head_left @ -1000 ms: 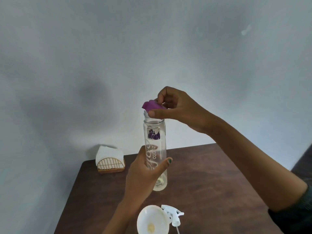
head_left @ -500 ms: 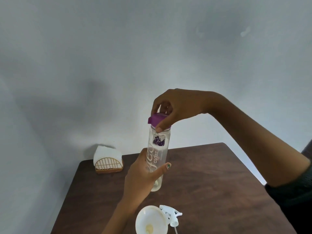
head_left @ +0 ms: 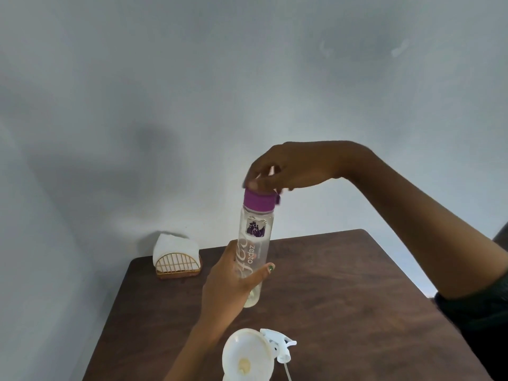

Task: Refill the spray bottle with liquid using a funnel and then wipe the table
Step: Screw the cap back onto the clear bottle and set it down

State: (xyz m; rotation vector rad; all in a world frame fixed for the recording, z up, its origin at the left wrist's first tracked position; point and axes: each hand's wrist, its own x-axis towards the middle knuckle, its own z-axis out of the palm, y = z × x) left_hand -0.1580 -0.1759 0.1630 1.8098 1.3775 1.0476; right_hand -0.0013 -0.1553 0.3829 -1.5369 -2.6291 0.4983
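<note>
Sitting square on the neck of the clear water bottle (head_left: 255, 243), the purple cap (head_left: 259, 199) marks the change: a second ago it was lifted off and tilted in the fingers, half a second ago it was being lowered, and now it is seated. The right hand (head_left: 286, 169) hovers over it, its fingertips (head_left: 253, 185) curled down onto the top edge of the cap; whether it is still twisting or about to let go cannot be told. The left hand (head_left: 228, 284) grips the lower half of the bottle, held upright above the dark wooden tabletop (head_left: 343, 298), with only a little pale liquid left at the bottom.

At the near edge, a white funnel (head_left: 247, 356) stands with yellowish liquid showing in its throat, just beside a white trigger sprayer head (head_left: 280, 345) with its dip tube (head_left: 287, 371) trailing out of view. The spray bottle itself lies below the frame. A paper napkin holder (head_left: 177, 257) sits at the far left corner.

Capping the supply bottle suggests the pouring is finished; removing the funnel, refitting the sprayer and wiping the tabletop likely remain.
</note>
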